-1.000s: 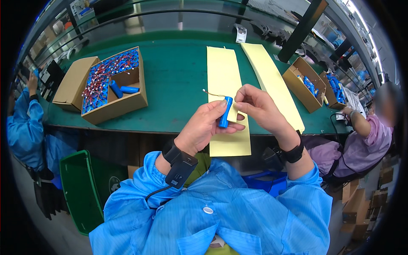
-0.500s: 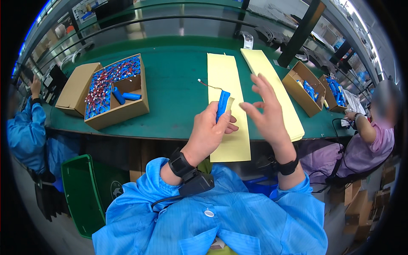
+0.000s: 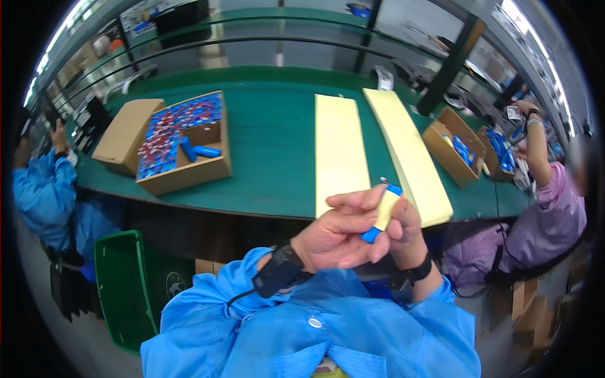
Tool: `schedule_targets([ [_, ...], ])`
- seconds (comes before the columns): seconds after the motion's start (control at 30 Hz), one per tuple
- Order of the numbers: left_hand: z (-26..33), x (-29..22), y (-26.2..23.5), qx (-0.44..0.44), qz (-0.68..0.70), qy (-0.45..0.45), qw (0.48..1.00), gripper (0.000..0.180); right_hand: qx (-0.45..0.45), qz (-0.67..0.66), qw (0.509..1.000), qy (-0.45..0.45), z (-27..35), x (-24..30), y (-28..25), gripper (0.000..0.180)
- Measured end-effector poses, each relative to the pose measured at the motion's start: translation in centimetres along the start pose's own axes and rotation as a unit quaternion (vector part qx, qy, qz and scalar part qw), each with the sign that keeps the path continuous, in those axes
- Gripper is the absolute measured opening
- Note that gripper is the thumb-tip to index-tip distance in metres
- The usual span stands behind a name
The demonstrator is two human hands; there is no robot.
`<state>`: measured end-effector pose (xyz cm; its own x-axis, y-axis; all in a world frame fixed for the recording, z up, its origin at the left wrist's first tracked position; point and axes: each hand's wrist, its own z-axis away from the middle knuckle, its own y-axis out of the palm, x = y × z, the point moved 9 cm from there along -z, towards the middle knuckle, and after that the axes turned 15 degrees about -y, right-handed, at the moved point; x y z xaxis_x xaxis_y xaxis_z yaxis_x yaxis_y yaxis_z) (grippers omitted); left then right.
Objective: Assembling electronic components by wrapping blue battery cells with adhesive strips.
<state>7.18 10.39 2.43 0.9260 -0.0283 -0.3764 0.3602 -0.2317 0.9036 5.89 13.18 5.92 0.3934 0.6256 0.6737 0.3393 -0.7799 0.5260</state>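
Close to my body, past the bench's front edge, both hands meet around a blue cylindrical battery pack (image 3: 372, 235). A pale yellow paper strip (image 3: 386, 210) covers its middle, leaving blue at both ends. My left hand (image 3: 337, 238) is closed on it from the left, thumb against the strip. From the right, my right hand (image 3: 408, 234) closes its fingertips on the pack; part of this hand is hidden behind it. A small bit of the wire lead shows at the upper end. Beyond the hands lie a yellow sheet (image 3: 341, 145) and a stack of yellow sheets (image 3: 409, 160).
An open carton (image 3: 189, 176) of blue battery packs with leads stands left on the green bench (image 3: 271, 145), beside another carton (image 3: 126, 135). Two cartons (image 3: 463, 173) hold blue packs at right. A green bin (image 3: 120, 290) stands below left. Co-workers sit on both sides.
Both hands came nearer my body and together. My right hand closed on the pack, and the yellow strip now lies round its middle. The right co-worker's arm rose.
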Motion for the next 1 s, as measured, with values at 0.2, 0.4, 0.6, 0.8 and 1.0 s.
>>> schedule_targets([
  [0.2,2.6,-2.2,-0.6,-0.267,-0.331,-0.066,0.903,0.042,-0.165,0.233,0.957,-0.056,-0.4,5.8,-7.3,0.024],
  [0.4,18.5,-17.2,4.0,-0.62,-0.682,0.229,0.315,0.015,-0.278,0.743,0.601,-0.096,4.8,28.1,-31.8,0.037],
  [0.6,20.9,-22.4,-3.9,-0.569,-0.81,-0.05,0.137,0.019,-0.195,0.891,0.405,0.063,5.1,27.4,-35.1,0.03],
  [0.8,18.6,-23.1,-7.5,-0.453,-0.85,-0.242,0.115,0.024,-0.093,0.95,0.295,0.038,2.5,24.7,-29.6,0.029],
  [1.0,18.0,-23.4,-4.2,-0.433,-0.875,-0.18,0.117,0.028,-0.013,0.753,0.656,0.05,0.4,10.6,-14.9,0.025],
])
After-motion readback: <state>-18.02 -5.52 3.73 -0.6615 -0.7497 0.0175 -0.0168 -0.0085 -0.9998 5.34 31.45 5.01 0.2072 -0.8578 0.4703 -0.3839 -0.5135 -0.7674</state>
